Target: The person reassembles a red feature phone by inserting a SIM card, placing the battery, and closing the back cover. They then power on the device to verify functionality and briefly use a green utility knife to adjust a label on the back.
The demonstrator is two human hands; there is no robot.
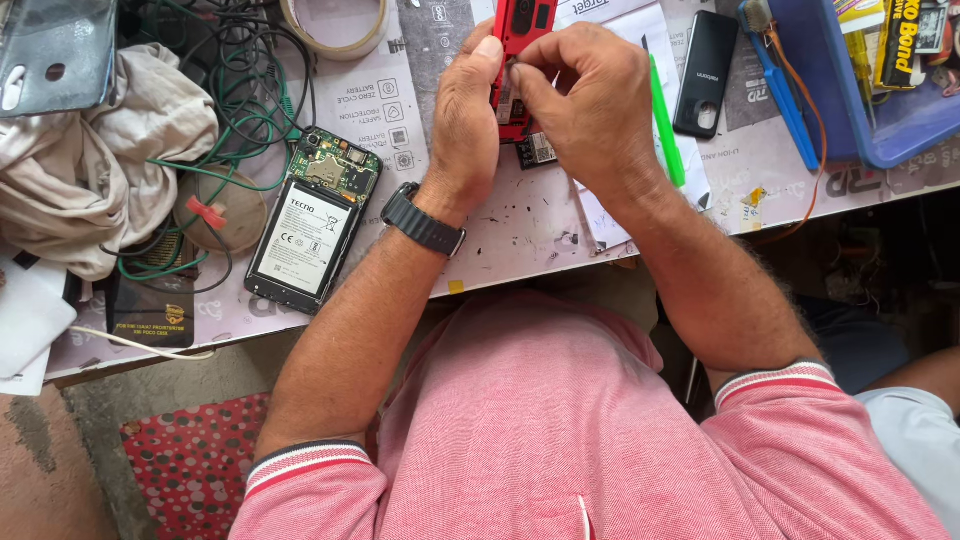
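Above the far middle of the worktop (520, 225), the left hand (465, 120) clamps the red phone (520, 30) steady while the right hand (590, 100) pinches at its edge (opened phone (312, 222) set aside, left).

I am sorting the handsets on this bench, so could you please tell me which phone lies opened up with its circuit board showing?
The opened phone left of the left hand, battery and green board exposed. The red phone is in both hands; the black phone lies closed.

Red phone (522, 30), green pen (665, 125), blue tray (900, 140)
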